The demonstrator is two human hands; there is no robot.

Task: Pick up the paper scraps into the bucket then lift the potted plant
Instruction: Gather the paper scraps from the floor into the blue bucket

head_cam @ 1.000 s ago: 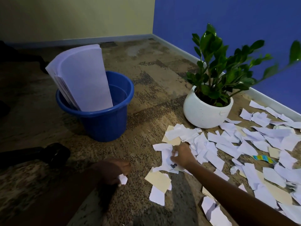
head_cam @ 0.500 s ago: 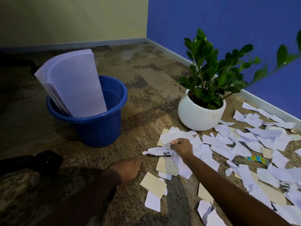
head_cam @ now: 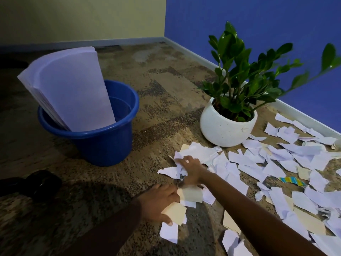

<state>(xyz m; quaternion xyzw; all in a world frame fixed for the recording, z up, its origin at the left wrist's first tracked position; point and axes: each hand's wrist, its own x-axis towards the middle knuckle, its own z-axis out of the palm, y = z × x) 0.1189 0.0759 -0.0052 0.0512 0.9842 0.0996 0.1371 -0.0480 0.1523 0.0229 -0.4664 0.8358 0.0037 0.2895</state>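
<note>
Several white and cream paper scraps [head_cam: 273, 169] lie strewn over the floor at the right. My right hand [head_cam: 191, 169] is closed on a bunch of white scraps [head_cam: 170, 170] at the pile's left edge. My left hand [head_cam: 159, 201] reaches in from the lower left, fingers on a cream scrap [head_cam: 176, 212]. The blue bucket [head_cam: 99, 143] stands to the left, a tall sheaf of white sheets [head_cam: 70, 89] leaning in it. The potted plant [head_cam: 227, 126], green leaves in a round white pot, stands behind the scraps.
The floor is mottled brown carpet. A blue wall with a pale skirting board [head_cam: 295, 111] runs along the right, a yellow wall at the back. A dark shoe-like object [head_cam: 39, 183] lies at the left, near the bucket.
My left hand has moved right across the floor onto the cream scrap. My right hand has kept its hold on the white scraps and shifted slightly towards me.
</note>
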